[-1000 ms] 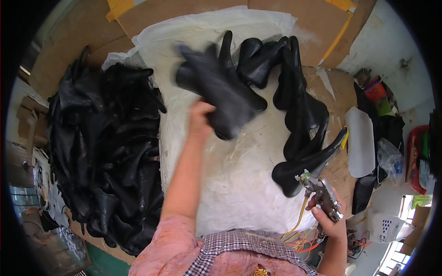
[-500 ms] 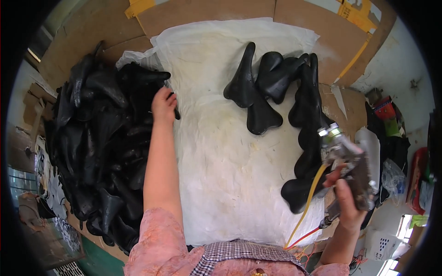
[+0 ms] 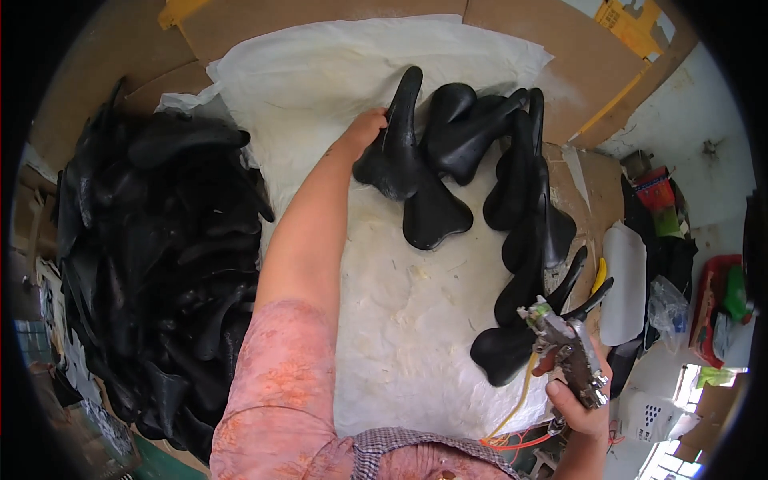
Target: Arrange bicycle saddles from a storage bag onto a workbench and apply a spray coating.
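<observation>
My left hand (image 3: 369,132) is at the left edge of a black bicycle saddle (image 3: 394,156), its fingers closed on the saddle's side and partly hidden by it. That saddle stands nose-away, overlapping another black saddle (image 3: 437,214) just below it. In my right hand (image 3: 588,408) is a metal spray gun (image 3: 566,352), held at the lower right with its nozzle toward the upper left. A yellow hose (image 3: 524,394) and a red hose (image 3: 524,445) run near the gun. More black saddles (image 3: 512,204) lie in an overlapping column behind it.
A large heap of black saddles (image 3: 168,240) fills the left side. White sheeting (image 3: 400,336) covers the work surface, with cardboard (image 3: 320,24) along the back. At the right are a white roll (image 3: 622,284), a clear plastic bag (image 3: 668,308) and a white basket (image 3: 648,416).
My left hand has moved right from the heap to the standing saddle. My right hand has lowered the spray gun and drawn it nearer. The whole view has shifted slightly.
</observation>
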The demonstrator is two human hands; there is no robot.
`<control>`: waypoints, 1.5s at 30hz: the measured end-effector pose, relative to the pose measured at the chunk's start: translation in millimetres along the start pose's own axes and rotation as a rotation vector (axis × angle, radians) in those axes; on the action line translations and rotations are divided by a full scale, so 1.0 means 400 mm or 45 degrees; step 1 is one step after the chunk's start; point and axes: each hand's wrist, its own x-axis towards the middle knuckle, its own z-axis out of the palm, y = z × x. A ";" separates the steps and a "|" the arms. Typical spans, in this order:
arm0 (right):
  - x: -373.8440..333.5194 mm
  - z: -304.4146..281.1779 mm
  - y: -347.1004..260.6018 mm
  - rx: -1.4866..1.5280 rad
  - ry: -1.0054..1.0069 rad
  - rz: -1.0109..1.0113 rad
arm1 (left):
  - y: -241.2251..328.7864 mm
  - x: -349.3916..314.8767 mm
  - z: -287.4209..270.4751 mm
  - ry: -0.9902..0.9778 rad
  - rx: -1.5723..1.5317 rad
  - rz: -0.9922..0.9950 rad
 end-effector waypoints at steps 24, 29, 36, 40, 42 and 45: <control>-0.131 -0.092 -0.048 0.136 0.299 -0.007 | -0.099 -0.228 0.208 0.391 -0.926 -0.397; -0.147 -0.111 -0.028 0.084 0.316 -0.093 | -0.044 -0.270 0.246 0.296 -0.558 -0.399; -0.155 -0.111 -0.052 0.006 0.558 -0.172 | 0.033 -0.350 0.191 0.096 -0.539 -0.104; -0.159 -0.125 -0.061 -0.029 0.734 -0.231 | 0.071 -0.356 0.167 -0.065 -0.350 -0.174; -0.161 -0.127 -0.061 -0.025 0.717 -0.231 | 0.064 -0.350 0.161 -0.053 -0.328 -0.174; -0.153 -0.115 -0.061 0.000 0.618 -0.112 | 0.050 -0.344 0.125 -0.021 -0.331 -0.173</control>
